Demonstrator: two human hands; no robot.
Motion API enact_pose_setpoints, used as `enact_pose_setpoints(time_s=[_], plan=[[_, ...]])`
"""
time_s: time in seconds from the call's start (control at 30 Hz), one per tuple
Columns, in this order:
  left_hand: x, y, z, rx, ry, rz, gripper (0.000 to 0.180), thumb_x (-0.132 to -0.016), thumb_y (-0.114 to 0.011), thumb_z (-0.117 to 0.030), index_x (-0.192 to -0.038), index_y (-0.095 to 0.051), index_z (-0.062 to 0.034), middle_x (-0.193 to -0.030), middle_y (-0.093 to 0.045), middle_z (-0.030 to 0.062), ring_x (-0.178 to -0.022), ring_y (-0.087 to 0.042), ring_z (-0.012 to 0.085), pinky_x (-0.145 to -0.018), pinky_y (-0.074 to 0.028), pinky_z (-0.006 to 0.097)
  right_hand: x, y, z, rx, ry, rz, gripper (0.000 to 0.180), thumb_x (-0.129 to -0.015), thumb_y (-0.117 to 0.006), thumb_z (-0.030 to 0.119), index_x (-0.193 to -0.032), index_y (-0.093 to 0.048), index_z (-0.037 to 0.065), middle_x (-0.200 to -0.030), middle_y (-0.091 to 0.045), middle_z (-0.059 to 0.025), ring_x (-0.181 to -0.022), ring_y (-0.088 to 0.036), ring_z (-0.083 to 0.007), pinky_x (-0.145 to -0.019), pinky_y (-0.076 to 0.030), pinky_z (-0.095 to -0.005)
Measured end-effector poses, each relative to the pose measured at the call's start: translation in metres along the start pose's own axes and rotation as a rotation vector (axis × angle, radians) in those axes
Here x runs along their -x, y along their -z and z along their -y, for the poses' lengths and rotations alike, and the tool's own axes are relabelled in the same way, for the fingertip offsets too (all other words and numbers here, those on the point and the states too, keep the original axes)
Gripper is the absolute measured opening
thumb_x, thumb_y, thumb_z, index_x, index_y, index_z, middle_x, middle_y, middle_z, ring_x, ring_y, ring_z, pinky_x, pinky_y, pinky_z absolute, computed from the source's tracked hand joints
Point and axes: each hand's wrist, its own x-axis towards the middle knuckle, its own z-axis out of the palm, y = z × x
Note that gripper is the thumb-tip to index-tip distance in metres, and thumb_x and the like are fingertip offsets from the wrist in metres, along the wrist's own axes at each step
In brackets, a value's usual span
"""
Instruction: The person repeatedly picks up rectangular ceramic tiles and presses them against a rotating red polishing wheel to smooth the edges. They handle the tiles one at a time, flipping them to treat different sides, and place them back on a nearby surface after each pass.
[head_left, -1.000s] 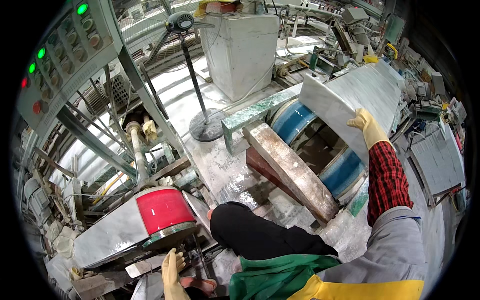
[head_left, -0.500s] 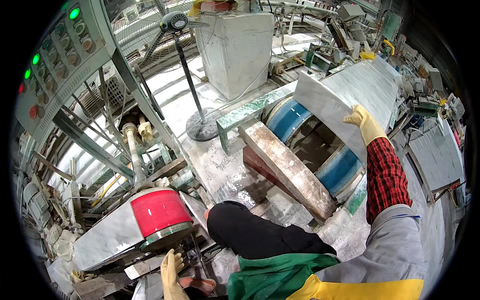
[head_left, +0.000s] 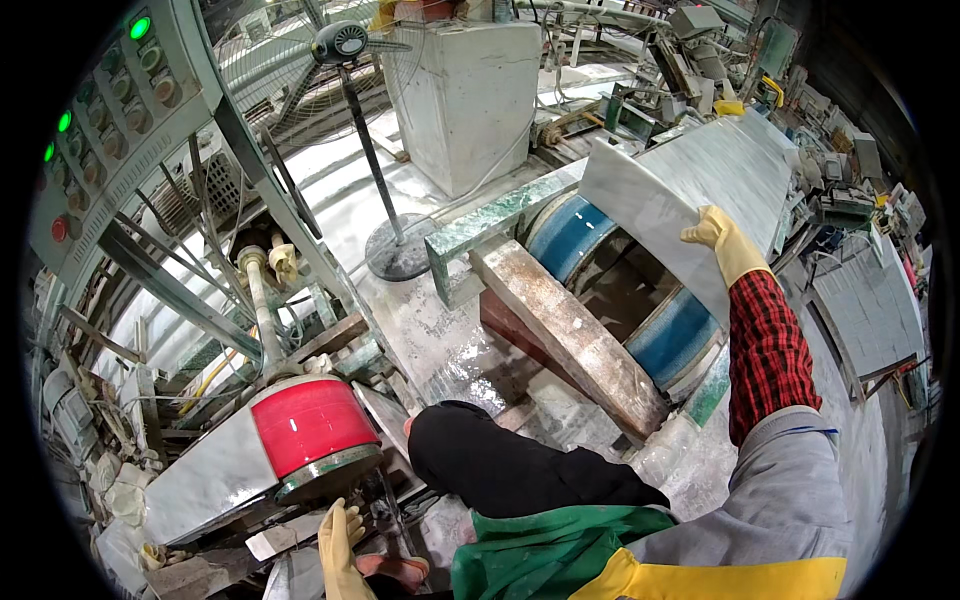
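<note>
My right hand [head_left: 714, 240], in a cream rubber glove, grips the near edge of a grey-white marble slab [head_left: 650, 220]. The slab leans up on a blue-banded drum [head_left: 672, 340], its front edge over the drum's opening. At the lower left my left hand [head_left: 341, 538], gloved alike, is open, fingers slightly curled and nothing seen in them. Just above it is a drum with a glossy red band [head_left: 313, 425]. Another grey-white slab [head_left: 215, 478] adjoins the red drum on its left.
Thick stone beams [head_left: 575, 340] frame the blue drum. A pedestal fan [head_left: 342, 45] stands beyond, beside a white block [head_left: 465, 110]. A control panel [head_left: 120, 110] with green lights is at upper left. More slabs [head_left: 868, 300] stack at the right. Below is my black-clad leg [head_left: 520, 465].
The view has shifted slightly, moving the scene a little left in the picture. Both hands stay in about the same places, the right still on the slab's edge.
</note>
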Motion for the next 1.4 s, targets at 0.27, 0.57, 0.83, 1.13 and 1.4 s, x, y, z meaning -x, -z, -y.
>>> enact_pose_setpoints(time_s=[0.27, 0.57, 0.83, 1.13, 1.4], plan=[[-0.001, 0.0, 0.003, 0.064, -0.016, 0.009, 0.033, -0.098, -0.061, -0.03, -0.121, -0.059, -0.0055, -0.083, -0.063, 0.0028, -0.059, -0.047, 0.0043, -0.054, -0.042, 0.018, -0.001, 0.0, 0.002, 0.077, 0.037, -0.007, 0.053, -0.063, -0.086, 0.038, -0.097, -0.07, 0.0, -0.088, -0.07, -0.0181, -0.082, -0.067, -0.028, -0.072, -0.052, -0.04], [0.004, -0.003, -0.004, 0.009, 0.009, -0.019, 0.039, -0.097, -0.061, -0.033, -0.125, -0.058, -0.006, -0.095, -0.068, 0.0056, -0.066, -0.056, 0.0065, -0.059, -0.048, 0.02, -0.004, -0.008, -0.01, 0.02, 0.094, -0.068, 0.048, -0.062, -0.087, 0.036, -0.088, -0.068, 0.0, -0.075, -0.067, -0.0154, -0.07, -0.063, -0.0249, -0.064, -0.05, -0.0399], [0.002, 0.006, 0.001, 0.004, -0.006, -0.004, 0.043, -0.096, -0.063, -0.038, -0.126, -0.058, -0.007, -0.097, -0.068, 0.0054, -0.069, -0.058, 0.007, -0.061, -0.049, 0.02, -0.001, 0.0, 0.007, 0.057, 0.007, 0.07, 0.06, -0.064, -0.087, 0.039, -0.103, -0.069, -0.002, -0.096, -0.07, -0.0215, -0.089, -0.067, -0.0303, -0.077, -0.053, -0.0403], [0.003, 0.001, -0.002, 0.021, 0.002, -0.008, 0.042, -0.096, -0.064, -0.036, -0.124, -0.058, -0.0058, -0.095, -0.067, 0.0055, -0.069, -0.059, 0.007, -0.061, -0.049, 0.02, -0.004, -0.011, -0.003, 0.055, 0.101, -0.065, 0.05, -0.063, -0.085, 0.037, -0.093, -0.07, 0.0, -0.083, -0.07, -0.0175, -0.076, -0.066, -0.0273, -0.068, -0.052, -0.0403], [0.003, 0.003, -0.003, 0.01, 0.003, -0.002, 0.045, -0.095, -0.064, -0.037, -0.127, -0.057, -0.0054, -0.099, -0.068, 0.0071, -0.073, -0.062, 0.0093, -0.064, -0.052, 0.022, 0.005, -0.007, 0.004, 0.029, 0.085, -0.05, 0.051, -0.062, -0.086, 0.039, -0.089, -0.069, 0.0, -0.08, -0.069, -0.0178, -0.074, -0.066, -0.0277, -0.066, -0.051, -0.0402]])
